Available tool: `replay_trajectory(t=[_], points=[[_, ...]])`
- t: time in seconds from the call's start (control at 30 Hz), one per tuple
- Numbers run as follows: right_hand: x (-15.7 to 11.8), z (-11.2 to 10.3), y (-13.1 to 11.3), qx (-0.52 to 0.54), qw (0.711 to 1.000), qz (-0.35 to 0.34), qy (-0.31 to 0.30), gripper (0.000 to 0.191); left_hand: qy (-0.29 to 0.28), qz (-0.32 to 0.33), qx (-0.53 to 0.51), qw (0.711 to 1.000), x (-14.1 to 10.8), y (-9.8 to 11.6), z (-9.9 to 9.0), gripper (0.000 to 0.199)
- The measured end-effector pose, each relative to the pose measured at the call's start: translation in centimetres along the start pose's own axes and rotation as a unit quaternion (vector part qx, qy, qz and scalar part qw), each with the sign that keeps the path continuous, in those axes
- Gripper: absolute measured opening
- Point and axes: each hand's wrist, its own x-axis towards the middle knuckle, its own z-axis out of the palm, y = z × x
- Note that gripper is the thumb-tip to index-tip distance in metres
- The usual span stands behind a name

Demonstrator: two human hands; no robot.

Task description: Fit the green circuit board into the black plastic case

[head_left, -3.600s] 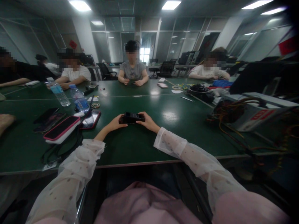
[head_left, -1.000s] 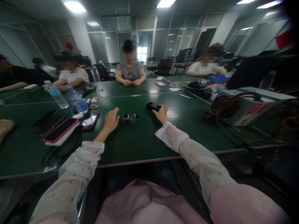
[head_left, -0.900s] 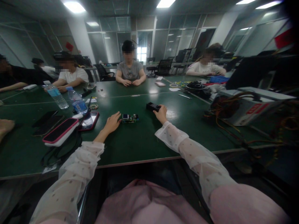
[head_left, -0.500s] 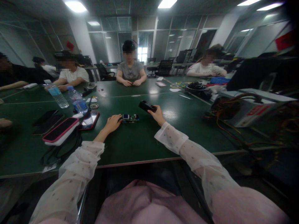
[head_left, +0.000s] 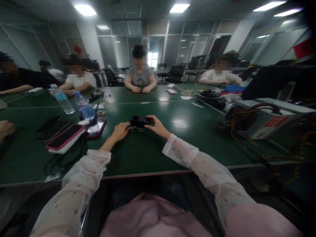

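A black box-like casing (head_left: 138, 121) is over a small green circuit board (head_left: 138, 129), hiding most of it. My right hand (head_left: 155, 126) grips the right end of the casing between thumb and fingers. At the left end of the board, my left hand (head_left: 120, 131) rests on the green table (head_left: 148, 154) with its fingertips at the board's edge. Whether those fingertips press on the board is too small to tell.
To the left are phones (head_left: 65, 136), a red-edged phone (head_left: 96, 127) and two bottles (head_left: 85, 107). A metal power supply unit (head_left: 266, 121) with loose wires stands at the right. People sit across the table; another person's hand (head_left: 7, 127) is at the far left.
My right hand has moved left with the black casing, which now covers most of the circuit board. My left hand has stayed by the board. The view has shifted slightly.
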Motion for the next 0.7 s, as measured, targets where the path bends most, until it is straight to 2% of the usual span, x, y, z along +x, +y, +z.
replay_trajectory(t=[0.3, 0.43, 0.7], points=[[-0.5, 0.5, 0.5, -0.038, 0.999, -0.006, -0.038, 0.051, -0.008, -0.013, -0.016, 1.0, 0.0, 0.4, -0.3, 0.037], [-0.8, 0.5, 1.6, -0.081, 0.995, 0.017, -0.06, 0.062, -0.012, -0.022, 0.003, 1.0, 0.0, 0.4, -0.3, 0.039], [-0.8, 0.4, 2.5, -0.086, 0.993, 0.066, -0.037, 0.063, -0.019, -0.021, 0.054, 0.998, -0.1, 0.5, -0.3, 0.041]])
